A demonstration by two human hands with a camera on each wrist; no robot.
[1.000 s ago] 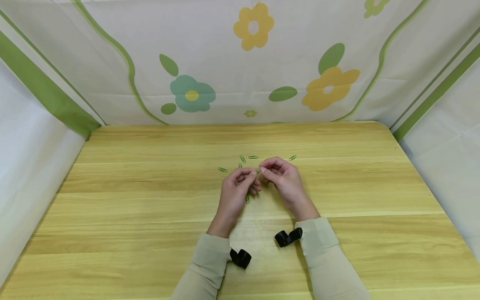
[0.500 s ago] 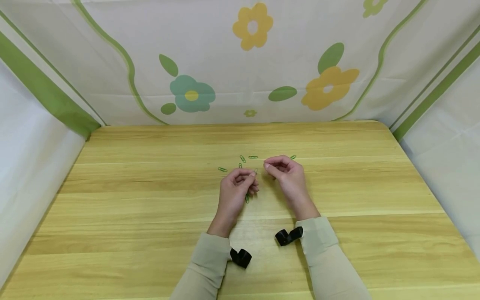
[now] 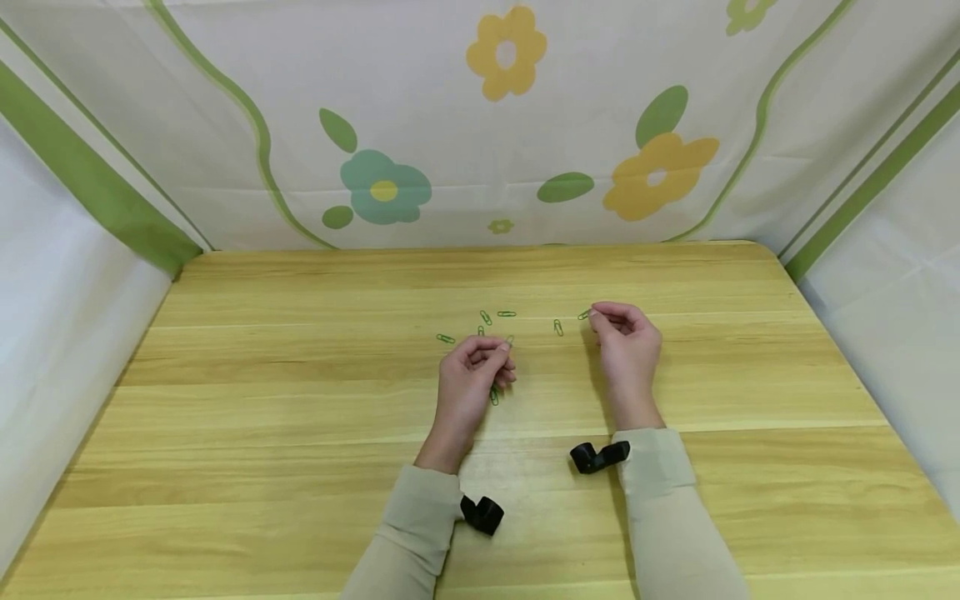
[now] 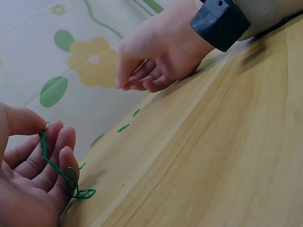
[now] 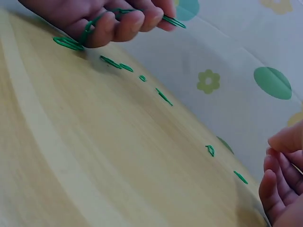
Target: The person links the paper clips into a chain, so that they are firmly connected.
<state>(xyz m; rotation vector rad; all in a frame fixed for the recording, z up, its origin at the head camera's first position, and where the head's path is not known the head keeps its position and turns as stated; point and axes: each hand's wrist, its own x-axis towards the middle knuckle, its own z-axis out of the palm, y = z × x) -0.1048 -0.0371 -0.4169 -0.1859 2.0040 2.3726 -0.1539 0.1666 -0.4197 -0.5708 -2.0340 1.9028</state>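
A linked chain of green paper clips (image 4: 56,165) hangs from my left hand (image 3: 472,367), its upper clip pinched between thumb and forefinger. The chain passes across the other fingers, and its lower end comes down close over the table. My right hand (image 3: 626,337) is farther right, its fingers loosely bent and thumb tip beside the forefinger; nothing shows between them. By these fingertips, in the head view, lies a loose green paper clip (image 3: 583,315). Another paper clip (image 3: 558,327) lies a little to its left.
Beyond the left hand several more green paper clips are scattered, among them one paper clip (image 3: 507,314) lying crosswise and another paper clip (image 3: 446,338) at the far left. They lie on a wooden table (image 3: 300,433). A flowered curtain (image 3: 465,150) stands along its back edge.
My right hand has moved away from the left hand to the right, toward a loose paper clip, uncovering another on the table. The left hand stays nearly still, holding the chain.
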